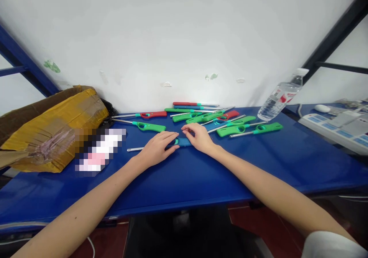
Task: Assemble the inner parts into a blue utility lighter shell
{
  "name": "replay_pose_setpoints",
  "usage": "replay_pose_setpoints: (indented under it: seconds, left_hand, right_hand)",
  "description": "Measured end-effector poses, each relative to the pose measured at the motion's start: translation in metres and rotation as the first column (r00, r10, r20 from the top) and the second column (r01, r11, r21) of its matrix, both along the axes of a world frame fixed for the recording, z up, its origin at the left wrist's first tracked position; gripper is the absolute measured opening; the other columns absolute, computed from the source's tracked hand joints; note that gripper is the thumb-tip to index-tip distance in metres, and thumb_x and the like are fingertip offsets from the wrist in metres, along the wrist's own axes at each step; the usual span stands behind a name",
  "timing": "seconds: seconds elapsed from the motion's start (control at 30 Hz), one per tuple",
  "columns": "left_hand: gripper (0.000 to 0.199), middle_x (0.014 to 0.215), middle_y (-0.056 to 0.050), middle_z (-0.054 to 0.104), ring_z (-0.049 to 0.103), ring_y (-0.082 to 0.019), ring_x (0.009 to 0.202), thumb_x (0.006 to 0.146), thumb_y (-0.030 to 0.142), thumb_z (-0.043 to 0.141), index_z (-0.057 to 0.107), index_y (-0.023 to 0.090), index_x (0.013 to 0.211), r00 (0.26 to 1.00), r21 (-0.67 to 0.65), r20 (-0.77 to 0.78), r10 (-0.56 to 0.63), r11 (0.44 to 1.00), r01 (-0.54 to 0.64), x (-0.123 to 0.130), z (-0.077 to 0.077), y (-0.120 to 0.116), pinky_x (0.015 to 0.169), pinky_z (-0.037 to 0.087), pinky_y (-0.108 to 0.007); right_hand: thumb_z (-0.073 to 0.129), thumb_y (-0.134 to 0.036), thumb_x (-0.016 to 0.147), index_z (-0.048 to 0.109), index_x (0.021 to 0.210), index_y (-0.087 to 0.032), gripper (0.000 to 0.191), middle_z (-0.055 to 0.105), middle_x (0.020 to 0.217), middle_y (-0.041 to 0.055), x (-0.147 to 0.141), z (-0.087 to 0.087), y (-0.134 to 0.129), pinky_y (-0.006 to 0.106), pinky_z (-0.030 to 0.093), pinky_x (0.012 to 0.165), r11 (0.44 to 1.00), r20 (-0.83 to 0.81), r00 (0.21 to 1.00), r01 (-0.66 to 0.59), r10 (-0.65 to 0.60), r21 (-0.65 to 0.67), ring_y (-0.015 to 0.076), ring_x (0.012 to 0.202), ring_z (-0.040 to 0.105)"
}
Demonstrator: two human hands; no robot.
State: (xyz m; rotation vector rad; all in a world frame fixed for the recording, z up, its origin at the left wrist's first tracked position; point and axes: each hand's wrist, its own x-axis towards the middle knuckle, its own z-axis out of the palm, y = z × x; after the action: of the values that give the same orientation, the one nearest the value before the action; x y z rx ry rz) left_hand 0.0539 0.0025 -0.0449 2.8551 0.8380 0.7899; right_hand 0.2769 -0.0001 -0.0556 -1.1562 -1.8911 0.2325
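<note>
A blue long-necked gas lighter (pixel 184 142) lies on the blue table, its metal tube (pixel 134 149) pointing left. My left hand (pixel 158 147) is closed over the lighter where tube and handle meet, thumb on the near side and fingers on the far side. At the handle's right end is my right hand (pixel 198 137), its fingers curled and thumb drawn in close to the forefinger. Whatever its fingertips pinch is too small or hidden to make out. Just behind, a green lighter (pixel 151 127) and a red lighter (pixel 153 114) lie with tubes to the left.
Several green, red and blue lighters lie piled along the wall, including a green one (pixel 268 128) at the right. A tilted-looking water bottle (pixel 280 97) stands beyond them. A taped carton (pixel 57 131) occupies the left side; a white power strip (pixel 336 129) lies far right.
</note>
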Motion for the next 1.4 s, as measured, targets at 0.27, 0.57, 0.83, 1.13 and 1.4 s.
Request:
replay_pose_setpoints:
  seconds: [0.27,0.57,0.83,1.13,1.4]
  left_hand:
    - [0.035,0.13,-0.01,0.066,0.06,-0.026,0.122,0.099,0.03,0.05,0.063,0.019,0.13,0.998,-0.058,-0.034,-0.046,0.997,0.044,-0.005,-0.005,0.014,0.108,0.046,-0.049]
    - [0.035,0.123,-0.01,0.069,0.063,-0.026,0.115,0.095,0.033,0.053,0.067,0.019,0.125,0.999,-0.13,0.051,-0.001,0.991,0.008,-0.01,-0.003,0.013,0.101,0.053,-0.045]
    - [0.035,0.125,-0.009,0.068,0.061,-0.026,0.116,0.096,0.028,0.052,0.064,0.019,0.127,1.0,-0.122,0.027,-0.004,0.993,0.007,-0.007,-0.003,0.007,0.101,0.051,-0.045]
    - [0.029,0.122,-0.01,0.065,0.058,-0.026,0.114,0.094,0.023,0.051,0.059,0.018,0.121,0.999,-0.13,-0.03,0.015,0.991,-0.019,-0.007,0.005,-0.001,0.102,0.049,-0.044]
    - [0.029,0.122,-0.01,0.063,0.056,-0.025,0.116,0.094,0.023,0.051,0.058,0.018,0.121,1.0,-0.145,-0.023,-0.006,0.989,0.003,-0.009,0.005,0.0,0.103,0.048,-0.043]
  right_hand:
    - [0.06,-0.024,0.089,0.074,0.089,-0.02,0.014,0.077,0.093,0.0062,0.008,0.018,-0.006,0.032,0.054,0.076,1.0,-0.057,0.998,-0.001,0.0,-0.028,0.0203,0.082,0.07]
    - [0.068,-0.031,0.083,0.071,0.082,-0.018,0.013,0.074,0.079,0.0037,0.019,0.028,-0.011,0.031,0.055,0.072,0.981,-0.216,0.976,-0.053,0.012,-0.185,0.0177,0.072,0.067]
    - [0.067,-0.027,0.084,0.073,0.081,-0.02,0.01,0.074,0.084,0.0043,0.018,0.022,-0.011,0.031,0.05,0.072,0.981,-0.077,0.992,-0.113,0.102,-0.159,0.0182,0.078,0.065]
    - [0.064,-0.026,0.087,0.071,0.082,-0.018,0.012,0.071,0.082,0.0044,0.032,0.013,-0.01,0.029,0.049,0.064,0.982,-0.015,0.998,-0.066,0.064,-0.179,0.0164,0.07,0.063]
    - [0.059,-0.018,0.09,0.068,0.083,-0.018,0.012,0.069,0.085,0.005,0.039,0.018,-0.016,0.028,0.048,0.068,0.992,0.213,0.971,-0.098,0.112,-0.075,0.0167,0.074,0.062]
